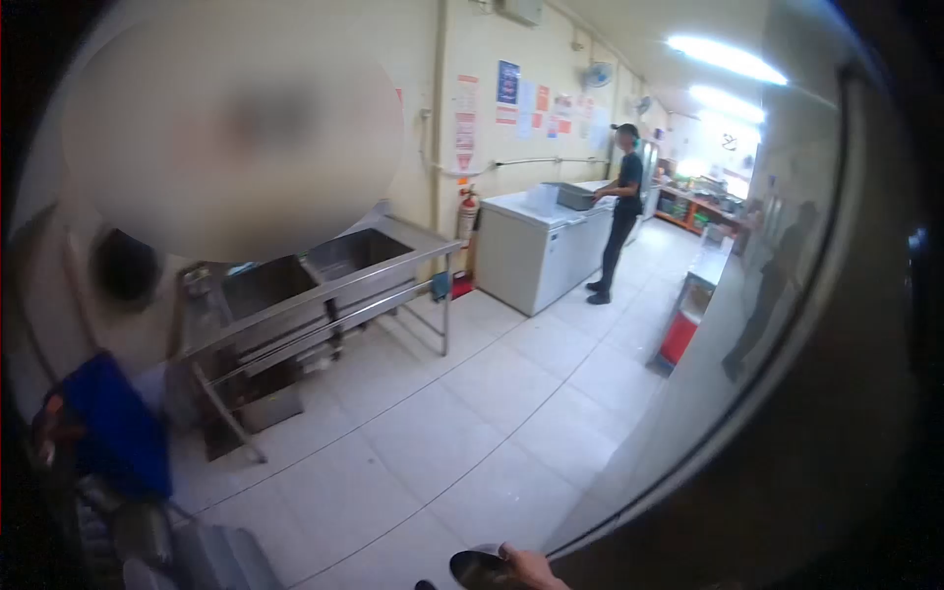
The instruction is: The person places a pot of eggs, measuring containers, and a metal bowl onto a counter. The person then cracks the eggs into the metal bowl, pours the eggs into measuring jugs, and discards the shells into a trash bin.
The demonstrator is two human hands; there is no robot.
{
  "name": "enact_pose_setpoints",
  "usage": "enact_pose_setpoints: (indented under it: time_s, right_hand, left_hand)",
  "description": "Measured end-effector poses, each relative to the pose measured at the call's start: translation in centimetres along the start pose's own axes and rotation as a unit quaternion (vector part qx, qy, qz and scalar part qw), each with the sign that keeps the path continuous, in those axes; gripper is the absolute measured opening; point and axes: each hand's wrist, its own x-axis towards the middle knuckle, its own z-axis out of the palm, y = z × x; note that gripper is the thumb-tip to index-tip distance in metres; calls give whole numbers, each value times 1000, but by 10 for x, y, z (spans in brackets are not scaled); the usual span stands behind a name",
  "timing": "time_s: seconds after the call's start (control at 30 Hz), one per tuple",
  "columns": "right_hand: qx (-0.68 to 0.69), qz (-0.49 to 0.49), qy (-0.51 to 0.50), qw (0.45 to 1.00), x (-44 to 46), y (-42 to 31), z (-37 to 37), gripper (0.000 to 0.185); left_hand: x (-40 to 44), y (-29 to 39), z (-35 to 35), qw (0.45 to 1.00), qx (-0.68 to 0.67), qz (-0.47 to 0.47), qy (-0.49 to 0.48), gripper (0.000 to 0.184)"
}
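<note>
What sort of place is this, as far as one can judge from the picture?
It looks like the back kitchen or washing-up area of a food business, though that is a judgement. The signs are a two-basin steel sink, a long white chest freezer and posted notices.

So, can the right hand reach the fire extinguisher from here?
Probably not: the right hand is low in frame by a dark rounded item, grip unclear, while the fire extinguisher is well off by the wall, past the sink unit. Tiled floor between looks open, so walking over should do.
</note>
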Motion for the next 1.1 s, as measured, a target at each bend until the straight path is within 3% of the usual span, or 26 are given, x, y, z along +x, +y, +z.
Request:
enact_pose_setpoints:
  time_s: [0.2, 0.33, 0.4, 0.43, 0.5, 0.57, 0.6, 0.63, 0.67, 0.77, 0.8, 0.83, 0.93, 1.03, 1.07, 1.1]
  right_hand:
    - [36, 132, 129, 982, 74, -32, -91, 30]
    - [47, 230, 252, 939, 148, 10, -120, 31]
    - [-9, 265, 267, 927, 208, 42, -135, 29]
    - [-66, 301, 268, 913, 229, 57, -148, 28]
    - [-25, 282, 270, 920, 285, 68, -200, 27]
    - [-28, 212, 329, 920, 352, 97, -227, 31]
    - [-18, 216, 323, 921, 376, 88, -249, 31]
    - [13, 214, 366, 906, 406, 72, -291, 34]
    - [40, 209, 415, 885, 438, 64, -324, 36]
    - [96, 210, 513, 827, 528, 69, -385, 40]
    - [56, 148, 561, 812, 563, 89, -398, 49]
    - [58, 148, 564, 810, 595, 111, -412, 49]
    - [87, 246, 470, 843, 668, 162, -455, 19]
    - [-34, 264, 439, 858, 719, 180, -513, 16]
    - [-19, 259, 425, 867, 728, 185, -533, 17]
    - [-19, 265, 420, 868, 732, 191, -552, 17]
  left_hand:
    - [175, 141, 28, 999, 37, 29, -11, 53]
    - [383, 235, 92, 979, -43, 196, 25, 53]
    - [355, 396, 118, 968, -60, 244, 1, 59]
    - [359, 428, 141, 964, -60, 260, -2, 58]
    - [372, 487, 180, 948, -54, 314, -3, 58]
    - [428, 472, 240, 943, -105, 315, -31, 58]
    - [422, 484, 256, 973, -12, 220, -61, 58]
    - [395, 503, 271, 981, -20, 151, -118, 57]
    - [364, 537, 284, 980, 81, 116, -142, 55]
    - [389, 559, 358, 973, 106, 95, -179, 54]
    - [401, 571, 381, 972, 112, 85, -187, 54]
    - [417, 586, 403, 971, 119, 79, -190, 53]
    - [473, 649, 475, 969, 117, 87, -198, 52]
    - [528, 747, 566, 968, 34, 135, -207, 50]
    - [568, 769, 615, 962, -87, 135, -219, 52]
    - [575, 825, 645, 941, -44, 199, -272, 56]
